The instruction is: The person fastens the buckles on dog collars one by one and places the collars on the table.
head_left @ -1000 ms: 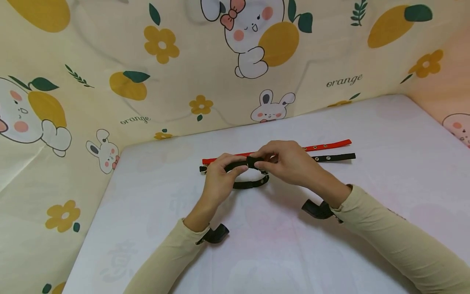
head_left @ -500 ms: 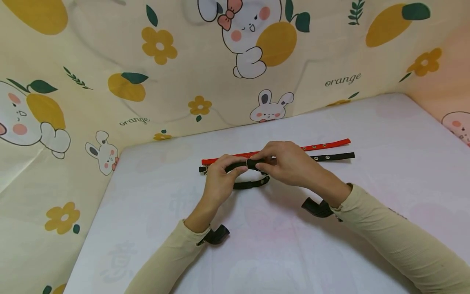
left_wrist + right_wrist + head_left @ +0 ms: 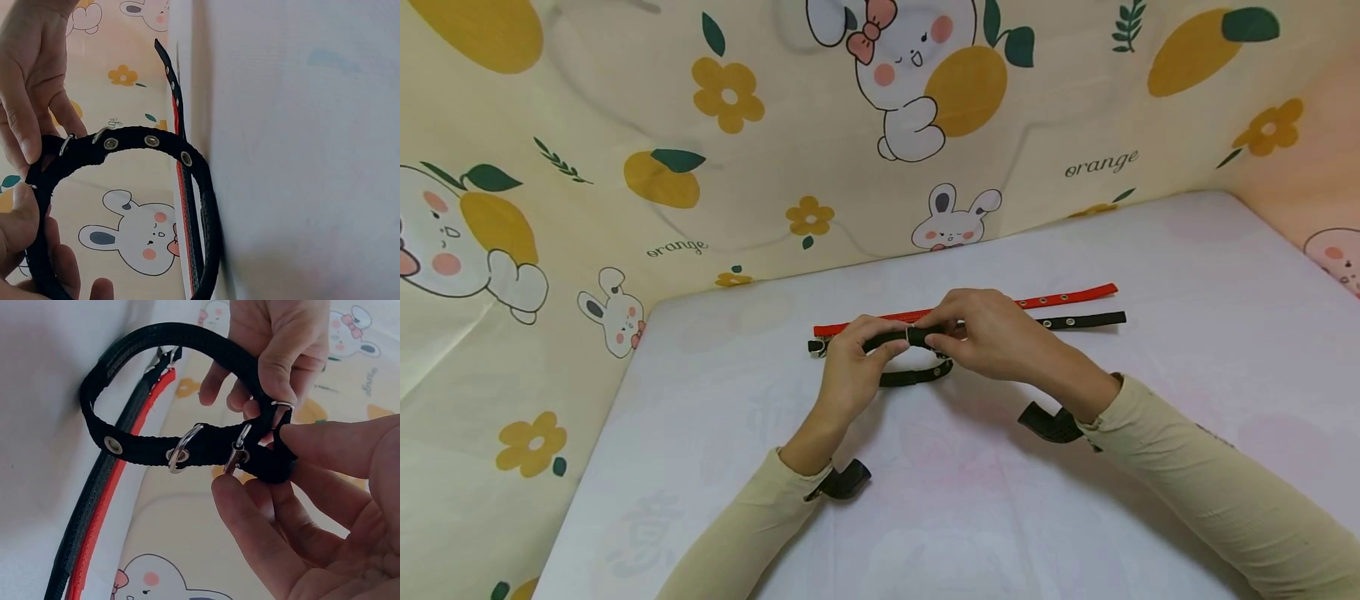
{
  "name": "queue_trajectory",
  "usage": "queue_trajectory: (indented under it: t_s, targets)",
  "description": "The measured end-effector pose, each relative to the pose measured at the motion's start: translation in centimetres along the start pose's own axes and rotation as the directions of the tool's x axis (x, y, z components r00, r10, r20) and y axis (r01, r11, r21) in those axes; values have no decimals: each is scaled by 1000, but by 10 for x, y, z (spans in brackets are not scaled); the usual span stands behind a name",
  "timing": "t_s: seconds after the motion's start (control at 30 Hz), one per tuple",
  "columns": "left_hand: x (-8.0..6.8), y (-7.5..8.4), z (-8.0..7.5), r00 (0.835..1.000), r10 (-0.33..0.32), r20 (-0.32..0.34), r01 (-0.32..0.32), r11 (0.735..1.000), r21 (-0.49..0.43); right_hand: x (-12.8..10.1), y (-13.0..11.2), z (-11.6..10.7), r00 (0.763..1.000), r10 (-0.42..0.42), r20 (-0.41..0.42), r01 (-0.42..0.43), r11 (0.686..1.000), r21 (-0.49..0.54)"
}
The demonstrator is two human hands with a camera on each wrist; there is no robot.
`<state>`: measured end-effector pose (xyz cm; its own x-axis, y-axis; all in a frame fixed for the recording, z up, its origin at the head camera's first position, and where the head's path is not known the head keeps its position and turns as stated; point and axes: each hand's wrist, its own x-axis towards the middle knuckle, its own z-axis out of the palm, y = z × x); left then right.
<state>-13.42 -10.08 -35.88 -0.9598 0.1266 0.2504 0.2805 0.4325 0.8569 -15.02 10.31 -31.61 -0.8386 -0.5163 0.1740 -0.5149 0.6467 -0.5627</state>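
A black pet collar [image 3: 912,378], bent into a loop, is raised between my two hands above the table. Its strap shows metal eyelets [image 3: 151,141], a metal buckle [image 3: 235,460] and a D-ring [image 3: 176,452]. My left hand [image 3: 850,367] pinches the strap between thumb and fingers. Close beside it, my right hand [image 3: 996,335] pinches the strap near a thin metal ring [image 3: 284,405]. In the right wrist view, the right index fingertip sits just under the buckle. Fingers hide part of the strap's end.
Behind the hands, a red collar [image 3: 1078,297] and another black collar [image 3: 1097,319] lie straight, side by side on the white tabletop [image 3: 940,500]. A patterned cloth wall [image 3: 820,125] rises along the table's back edge. Black wrist mounts [image 3: 1049,423] hang below both sleeves.
Both hands keep their hold on the collar and barely shift. The strap section between the right fingers lies flatter than a second ago.
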Motion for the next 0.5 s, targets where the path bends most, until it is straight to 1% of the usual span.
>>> queue_trajectory:
  t_s: [0.37, 0.5]
  targets:
    - [-1, 1, 0, 1000, 0, 8, -1, 1000, 17, 1, 3, 0, 1000, -18, -12, 18, 1000, 14]
    - [0, 0, 0, 1000, 14, 10, -14, 1000, 20, 2, 4, 0, 1000, -16, -7, 16, 1000, 19]
